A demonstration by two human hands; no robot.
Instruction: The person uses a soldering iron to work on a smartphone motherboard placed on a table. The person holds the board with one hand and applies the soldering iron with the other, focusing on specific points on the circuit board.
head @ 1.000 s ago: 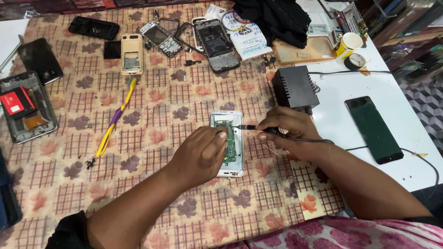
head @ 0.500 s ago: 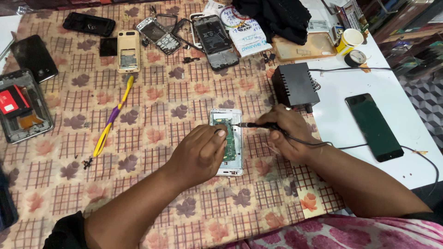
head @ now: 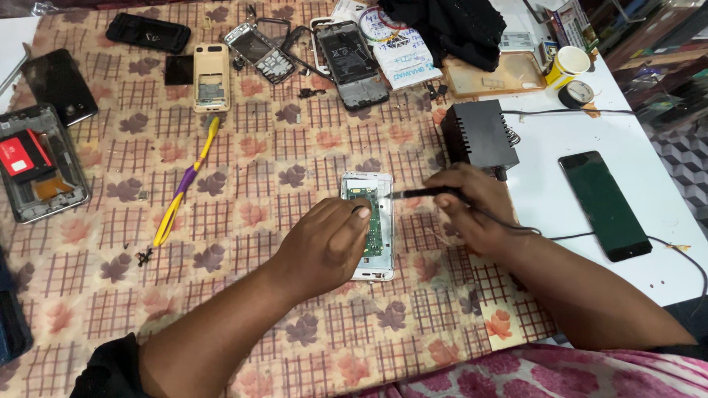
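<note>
An opened white phone [head: 371,184] lies on the patterned tablecloth [head: 243,221], its green circuit board [head: 375,228] exposed. My left hand [head: 324,243] rests on the phone's left side, fingers pressing on the board. My right hand [head: 472,206] grips a black soldering iron [head: 424,194] like a pen, its tip pointing left onto the top of the board. A thin black cable [head: 590,236] trails from the iron across the white table.
A black power box [head: 478,136] stands just behind my right hand. A dark phone [head: 605,205] lies on the white table at right. Yellow-purple tweezers [head: 184,184], loose screws [head: 144,256], several dismantled phones [head: 354,63] and a yellow cup [head: 568,66] lie around.
The view has shifted slightly. Both hands stay on the phone; the iron's tip holds at the top of the board.
</note>
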